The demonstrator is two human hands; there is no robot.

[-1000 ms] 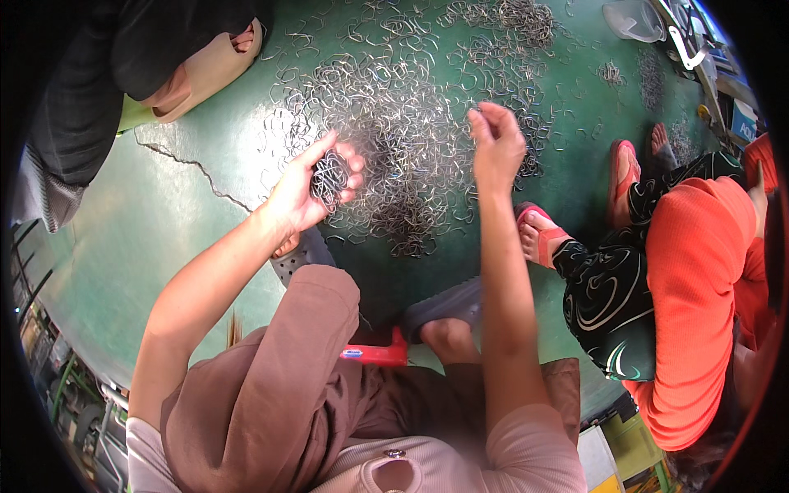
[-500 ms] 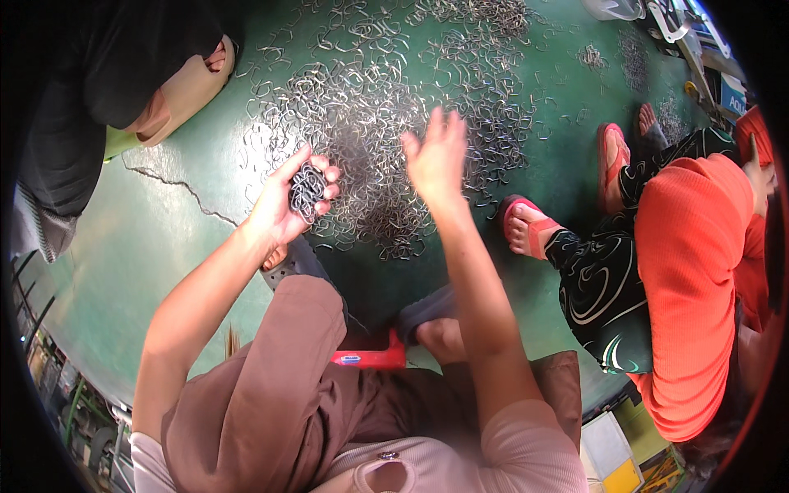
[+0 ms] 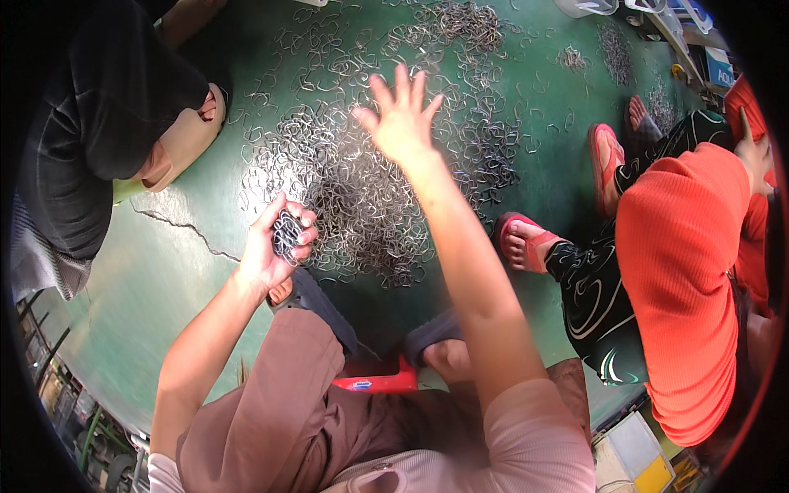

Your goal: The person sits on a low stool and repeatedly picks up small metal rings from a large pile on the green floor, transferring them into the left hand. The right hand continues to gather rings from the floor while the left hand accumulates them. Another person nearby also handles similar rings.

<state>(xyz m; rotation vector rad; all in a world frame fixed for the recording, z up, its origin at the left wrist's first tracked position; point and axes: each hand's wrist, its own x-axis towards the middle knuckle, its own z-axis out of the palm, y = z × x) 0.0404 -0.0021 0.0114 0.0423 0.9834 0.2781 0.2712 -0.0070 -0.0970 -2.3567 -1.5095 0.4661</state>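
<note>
A clump of bent metal wire hooks (image 3: 287, 236) fills my left hand (image 3: 271, 251), whose fingers curl round it, palm up, at the near left edge of a wide heap. That heap of loose metal hooks (image 3: 362, 222) spreads over the green floor. Over its far part reaches my right hand (image 3: 403, 119), fingers spread and nothing in them. Whether its palm touches the hooks below, I cannot tell. Single C-shaped pieces lie scattered around the heap's border.
A person in black trousers and a beige sandal (image 3: 185, 140) is at the left. Another in an orange top (image 3: 674, 279) and red sandals (image 3: 532, 240) sits at the right. Smaller metal piles (image 3: 612, 53) lie farther off. A red stool (image 3: 382, 380) is under me.
My right hand has moved farther out over the heap and a little left, its fingers spreading. My left hand, still round the hooks, sits lower in the picture; the whole view has shifted somewhat.
</note>
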